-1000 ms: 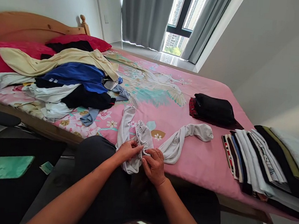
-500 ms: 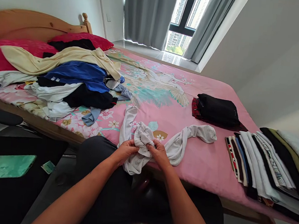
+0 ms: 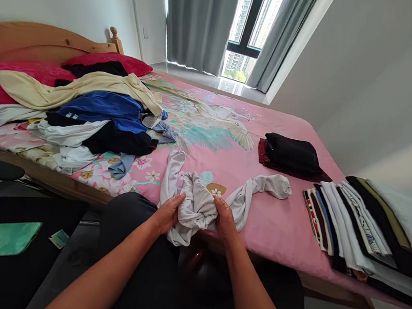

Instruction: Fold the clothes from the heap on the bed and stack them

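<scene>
A crumpled light grey garment (image 3: 197, 200) lies at the near edge of the bed, its middle bunched into a gathered opening. Two long tubes of cloth, sleeves or legs, stretch away from it, one up on the left and one out to the right. My left hand (image 3: 169, 211) grips the left side of the bunched part. On the opposite side my right hand (image 3: 224, 218) has hold of the cloth, thumb uppermost. Both hands' fingertips are partly hidden in the folds.
Loose clothes (image 3: 101, 110) are heaped by the red pillows at left. Folded black clothing (image 3: 290, 150) sits on the right of the pink bed (image 3: 223, 122), near a row of folded clothes (image 3: 359, 227). A green phone (image 3: 1, 239) lies on a black surface at lower left.
My hands have moved apart, and the bunched cloth between them has spread wider. The view has shifted slightly.
</scene>
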`<state>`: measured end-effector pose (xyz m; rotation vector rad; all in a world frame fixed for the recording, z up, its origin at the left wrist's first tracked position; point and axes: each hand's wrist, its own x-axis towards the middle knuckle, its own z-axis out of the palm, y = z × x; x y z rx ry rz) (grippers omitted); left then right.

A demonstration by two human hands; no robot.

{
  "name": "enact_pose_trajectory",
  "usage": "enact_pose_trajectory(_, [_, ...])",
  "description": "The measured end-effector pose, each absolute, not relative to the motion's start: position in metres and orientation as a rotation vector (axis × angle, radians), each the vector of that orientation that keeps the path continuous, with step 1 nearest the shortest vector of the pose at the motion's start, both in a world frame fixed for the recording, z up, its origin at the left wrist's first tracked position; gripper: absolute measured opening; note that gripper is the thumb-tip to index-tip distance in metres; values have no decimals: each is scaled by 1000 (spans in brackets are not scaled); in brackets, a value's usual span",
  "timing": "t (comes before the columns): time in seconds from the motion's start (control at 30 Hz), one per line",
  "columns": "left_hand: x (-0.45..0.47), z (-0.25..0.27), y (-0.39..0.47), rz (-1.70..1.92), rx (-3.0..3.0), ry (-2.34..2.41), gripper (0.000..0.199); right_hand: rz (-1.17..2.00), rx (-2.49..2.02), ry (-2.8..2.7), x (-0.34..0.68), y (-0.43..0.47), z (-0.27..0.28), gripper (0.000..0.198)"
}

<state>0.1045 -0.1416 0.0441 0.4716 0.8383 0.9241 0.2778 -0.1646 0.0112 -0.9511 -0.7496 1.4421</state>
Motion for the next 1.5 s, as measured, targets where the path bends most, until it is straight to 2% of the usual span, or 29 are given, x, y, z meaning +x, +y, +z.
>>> enact_pose_trajectory(0.2, [105,40,-143,1128,424,872,11,1321,-1102,-850,275,-175,14,34])
enact_pose_trajectory(0.5, [95,32,-130,1232,73,831,22,510,-1503,-1768,304,-215,-2,31])
enact_pose_trajectory(0.73, [92,37,-130,1264,79,848,20,385,-1517,-1702,312,-222,-10,25])
enact_pose_trajectory(0.77, [92,36,-132,1268,138,851,24,386,-1519,-1684,312,-222,-9,25])
enact_pose_trajectory(0.83, [93,32,-138,1291,347,888,43,395,-1527,-1677,312,-223,-8,24])
enact_pose_trajectory(0.9, [95,27,-146,1355,696,1064,62,401,-1535,-1693,313,-223,-9,24])
enact_pose_trajectory(0.93, [98,26,-150,1392,932,1194,64,401,-1538,-1699,313,-222,-10,24])
enact_pose_trajectory(1.03, [105,25,-158,1379,1786,1440,46,391,-1540,-1731,314,-223,-11,24])
enact_pose_trajectory(1.13, [110,31,-157,1139,2375,1344,23,388,-1540,-1796,315,-224,-12,33])
enact_pose_trajectory(1.2, [109,37,-152,996,2439,1353,14,393,-1531,-1838,318,-225,-12,41])
enact_pose_trajectory(1.3, [100,43,-149,930,2291,1441,30,415,-1490,-1804,322,-226,-13,37])
enact_pose_trajectory(1.4, [95,46,-151,954,2265,1301,14,439,-1469,-1730,324,-225,-13,29])
enact_pose_trajectory(1.5, [101,44,-152,964,2065,1157,30,435,-1475,-1760,323,-225,-13,31])
